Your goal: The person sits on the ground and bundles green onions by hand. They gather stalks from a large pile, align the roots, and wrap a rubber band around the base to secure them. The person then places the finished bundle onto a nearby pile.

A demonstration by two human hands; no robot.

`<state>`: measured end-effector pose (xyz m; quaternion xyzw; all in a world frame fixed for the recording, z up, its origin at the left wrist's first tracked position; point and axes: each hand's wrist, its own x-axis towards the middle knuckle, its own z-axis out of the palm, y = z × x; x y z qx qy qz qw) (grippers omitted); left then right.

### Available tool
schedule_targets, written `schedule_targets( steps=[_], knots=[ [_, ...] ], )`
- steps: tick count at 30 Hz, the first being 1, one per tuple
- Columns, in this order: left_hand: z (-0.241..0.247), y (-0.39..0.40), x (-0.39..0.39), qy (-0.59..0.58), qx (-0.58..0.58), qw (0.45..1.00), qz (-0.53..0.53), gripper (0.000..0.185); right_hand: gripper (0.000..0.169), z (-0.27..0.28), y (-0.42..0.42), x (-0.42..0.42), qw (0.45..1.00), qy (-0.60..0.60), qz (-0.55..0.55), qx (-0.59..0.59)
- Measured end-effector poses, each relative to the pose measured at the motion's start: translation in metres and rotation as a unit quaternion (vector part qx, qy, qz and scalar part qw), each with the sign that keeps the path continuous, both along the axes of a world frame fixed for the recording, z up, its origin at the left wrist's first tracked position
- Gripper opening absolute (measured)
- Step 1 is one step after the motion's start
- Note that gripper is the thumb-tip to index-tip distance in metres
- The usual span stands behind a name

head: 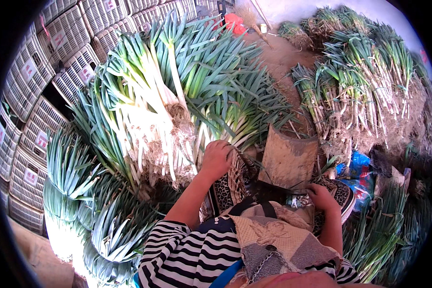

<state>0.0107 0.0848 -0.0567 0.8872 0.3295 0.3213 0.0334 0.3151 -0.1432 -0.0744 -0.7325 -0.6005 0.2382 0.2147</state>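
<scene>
My left hand (217,158) is on my left knee, over patterned cloth (237,172), beside the roots of a big heap of leeks (151,133). Its fingers point down and their undersides are hidden. My right hand (322,196) is low by my right thigh, curled at the end of a dark blade-like tool (279,188) that lies across my lap. Its handle is hidden in the hand. Just beyond my knees stands a curved wooden board (288,154), tilted. White stalks and roots of the heap face me, with green leaves pointing away.
Plastic crates (28,176) are stacked along the left. Tied leek bundles (68,187) stand at lower left. Rooty, soil-covered leeks (367,93) are piled at right, near a blue plastic bag (358,180). Loose leeks (378,230) lie at lower right. A broom (253,23) lies at the back.
</scene>
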Motion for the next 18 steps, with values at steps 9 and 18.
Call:
schedule_targets(
  steps=[9,18],
  knots=[
    [0.001,0.008,-0.015,0.005,-0.016,0.999,-0.041,0.019,0.02,0.043,-0.026,0.045,0.984,-0.01,-0.141,0.112],
    [0.004,0.008,-0.021,0.011,-0.048,0.997,-0.055,0.021,0.023,0.018,-0.063,0.109,0.953,-0.058,-0.277,0.108]
  ],
)
